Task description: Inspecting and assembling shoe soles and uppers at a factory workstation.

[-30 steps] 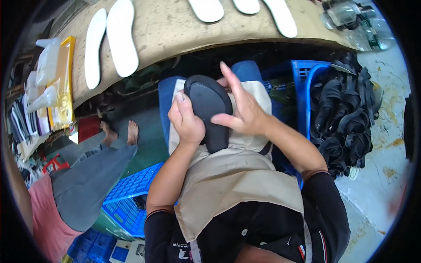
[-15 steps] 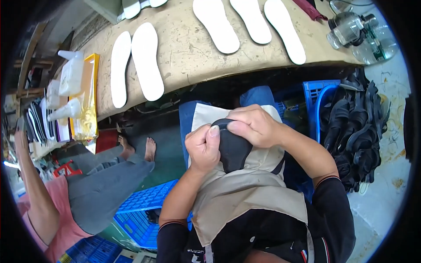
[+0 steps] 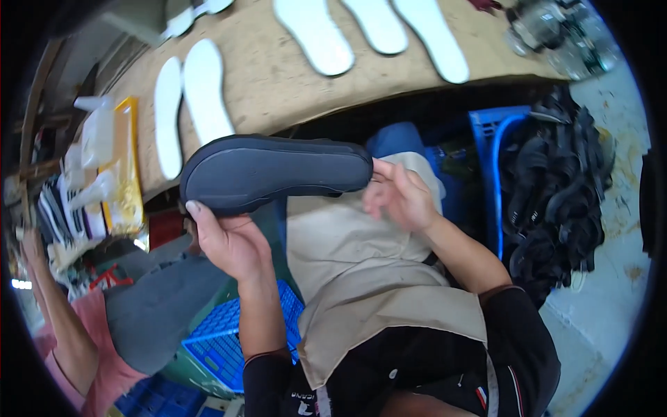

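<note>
A black shoe sole (image 3: pixel 278 170), long with a dark grey flat face and a raised rim, lies crosswise in the air over my lap, just before the table edge. My left hand (image 3: pixel 233 240) is closed on its broad left end, thumb on the rim and the fingers partly hidden beneath. At the narrower right end, my right hand (image 3: pixel 403 194) has its fingers apart, slightly blurred, with a fingertip at the tip of the sole. Beyond the sole, white insoles (image 3: pixel 203 87) lie on the table (image 3: pixel 267 90); the nearest is partly covered by it.
Right of my legs, black sandals (image 3: pixel 549 194) are heaped by a blue basket (image 3: pixel 497 181). Clear bottles (image 3: pixel 563 42) stand at the table's right end, white squeeze bottles (image 3: pixel 97 135) at its left. A co-worker's arm (image 3: pixel 66 326) and a blue crate (image 3: pixel 222 340) are to my left.
The black piece, gripped by both hands above my lap, has been turned lengthwise and lifted toward the table. My left hand moved left with it; my right hand loosened at the other end.
</note>
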A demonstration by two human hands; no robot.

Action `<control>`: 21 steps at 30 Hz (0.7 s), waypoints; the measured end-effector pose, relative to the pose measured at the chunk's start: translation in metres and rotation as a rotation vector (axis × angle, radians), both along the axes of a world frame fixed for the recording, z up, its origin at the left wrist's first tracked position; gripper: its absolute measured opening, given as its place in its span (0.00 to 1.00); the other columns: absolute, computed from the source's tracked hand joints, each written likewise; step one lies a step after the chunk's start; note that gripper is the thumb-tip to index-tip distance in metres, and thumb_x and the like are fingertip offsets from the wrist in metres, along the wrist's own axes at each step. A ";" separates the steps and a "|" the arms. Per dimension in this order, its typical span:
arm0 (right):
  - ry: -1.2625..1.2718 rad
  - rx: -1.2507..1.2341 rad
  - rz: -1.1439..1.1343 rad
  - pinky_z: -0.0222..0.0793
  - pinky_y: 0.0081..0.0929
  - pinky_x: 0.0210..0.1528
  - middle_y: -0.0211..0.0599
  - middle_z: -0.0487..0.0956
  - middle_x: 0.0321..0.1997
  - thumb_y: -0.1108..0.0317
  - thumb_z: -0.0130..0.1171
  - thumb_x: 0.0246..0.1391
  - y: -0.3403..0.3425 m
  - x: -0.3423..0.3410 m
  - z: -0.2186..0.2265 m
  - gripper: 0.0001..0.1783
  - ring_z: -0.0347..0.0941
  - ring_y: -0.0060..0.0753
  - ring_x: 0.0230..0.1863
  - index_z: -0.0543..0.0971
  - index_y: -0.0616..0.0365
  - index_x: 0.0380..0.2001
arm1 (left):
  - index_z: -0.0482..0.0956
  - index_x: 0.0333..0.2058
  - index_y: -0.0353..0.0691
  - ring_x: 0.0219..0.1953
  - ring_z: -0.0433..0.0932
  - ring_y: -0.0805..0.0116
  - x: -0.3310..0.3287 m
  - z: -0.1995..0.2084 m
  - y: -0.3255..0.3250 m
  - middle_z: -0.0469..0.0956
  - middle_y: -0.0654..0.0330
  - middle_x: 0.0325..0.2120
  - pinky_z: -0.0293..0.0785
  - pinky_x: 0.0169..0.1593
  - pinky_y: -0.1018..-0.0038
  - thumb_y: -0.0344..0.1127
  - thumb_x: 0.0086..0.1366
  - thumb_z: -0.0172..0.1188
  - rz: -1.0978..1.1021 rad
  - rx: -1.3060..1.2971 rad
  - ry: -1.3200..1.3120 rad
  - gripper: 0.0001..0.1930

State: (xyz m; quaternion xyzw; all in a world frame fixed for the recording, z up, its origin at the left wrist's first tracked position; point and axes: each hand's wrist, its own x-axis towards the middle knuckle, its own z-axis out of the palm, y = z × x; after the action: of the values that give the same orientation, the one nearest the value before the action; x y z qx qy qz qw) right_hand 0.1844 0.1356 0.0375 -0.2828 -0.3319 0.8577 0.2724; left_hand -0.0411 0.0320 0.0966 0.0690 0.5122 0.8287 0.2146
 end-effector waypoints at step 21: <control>-0.243 0.869 0.275 0.62 0.28 0.25 0.29 0.73 0.18 0.59 0.55 0.64 0.016 -0.069 0.004 0.20 0.62 0.28 0.17 0.76 0.63 0.23 | 0.81 0.47 0.29 0.28 0.69 0.73 -0.003 -0.005 -0.006 0.75 0.59 0.32 0.68 0.35 0.80 0.27 0.67 0.58 -0.841 -0.522 0.636 0.13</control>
State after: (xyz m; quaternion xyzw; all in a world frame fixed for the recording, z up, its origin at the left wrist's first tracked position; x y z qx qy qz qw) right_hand 0.1158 0.1512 0.0416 -0.1946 -0.7239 0.6281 0.2087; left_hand -0.0445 0.0256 0.0916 0.4564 0.6671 0.4574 0.3707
